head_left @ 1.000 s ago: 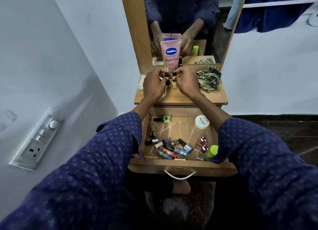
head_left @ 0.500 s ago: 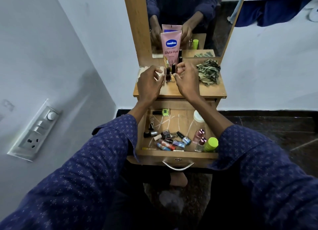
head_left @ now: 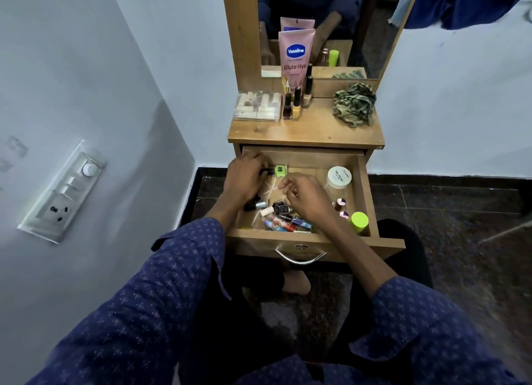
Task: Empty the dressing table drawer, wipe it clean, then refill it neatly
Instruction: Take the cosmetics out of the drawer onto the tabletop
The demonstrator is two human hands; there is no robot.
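While both hands reach down into the open drawer [head_left: 364,194], much of what they do is screened by their own backs. The left hand [head_left: 244,180] lies over the drawer's back-left corner with its fingers curled at a dark, slim item tipped by a green cube-shaped cap [head_left: 279,170]; whether it actually grips that item I cannot tell, since the fingertips are hidden. The right hand [head_left: 306,197] hovers near the drawer's middle, fingers loosely bent, thumb and forefinger close together around something thin and pale that is too small to make out. The two hands are apart.

Beneath them lies a jumble of small nail polish bottles [head_left: 283,217], partly covered by the wrists. A white-lidded jar [head_left: 339,177] and a lime green cap [head_left: 359,221] sit at the drawer's right side.

On the table top [head_left: 305,131] stand a pink Vaseline tube [head_left: 296,59], three upright bottles [head_left: 296,105], a clear box [head_left: 257,106] and a crumpled green cloth [head_left: 354,103]. The mirror [head_left: 331,24] is cut off at the frame's top.
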